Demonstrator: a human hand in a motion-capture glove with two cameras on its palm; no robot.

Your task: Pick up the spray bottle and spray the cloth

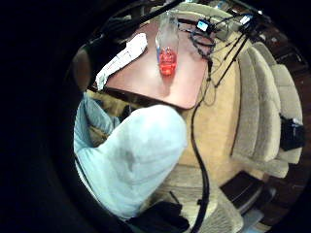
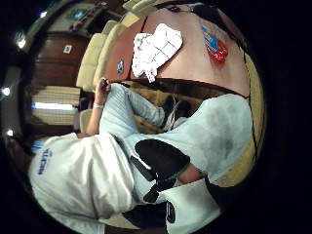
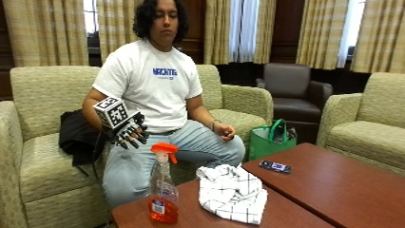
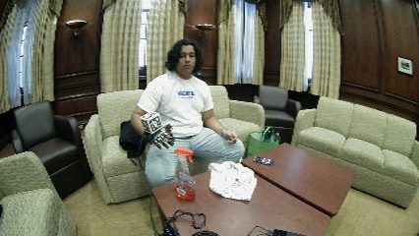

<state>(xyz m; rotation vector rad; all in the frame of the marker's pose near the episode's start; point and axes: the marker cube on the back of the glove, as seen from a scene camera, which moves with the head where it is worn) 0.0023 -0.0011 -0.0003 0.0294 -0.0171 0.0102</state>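
Nothing done yet, by the look of it. Spray bottle (image 3: pixel 164 189) standing upright on the worktop (image 3: pixel 316 190), orange trigger head on top, a little red liquid pooled at the bottom, untouched. Checked white cloth (image 3: pixel 231 192) lying crumpled just beside it, toward three o'clock from the bottle in the outside view, apart from it with a strip of bare wood between. Gloved right hand (image 3: pixel 128 133) raised above the lap, up around eleven o'clock from the bottle's cap, well short of contact; grip spread, fingers hanging down and relaxed, pinching nothing. Bare hand resting on the thigh, out of play. From the little-finger-side palm camera, bottle (image 1: pixel 166 46) and cloth (image 1: pixel 121 58) both sitting on the worktop well away from the palm, confirming the hand is nowhere near a grasp. Same story from the wide view: bottle (image 4: pixel 184 176) at the near corner, cloth (image 4: pixel 231 180) next to it. Still to come, judging from this: the reach forward and down, the closing round the bottle's neck, the lift, the aim at the cloth, the squeeze of the trigger. Whole task left to run.
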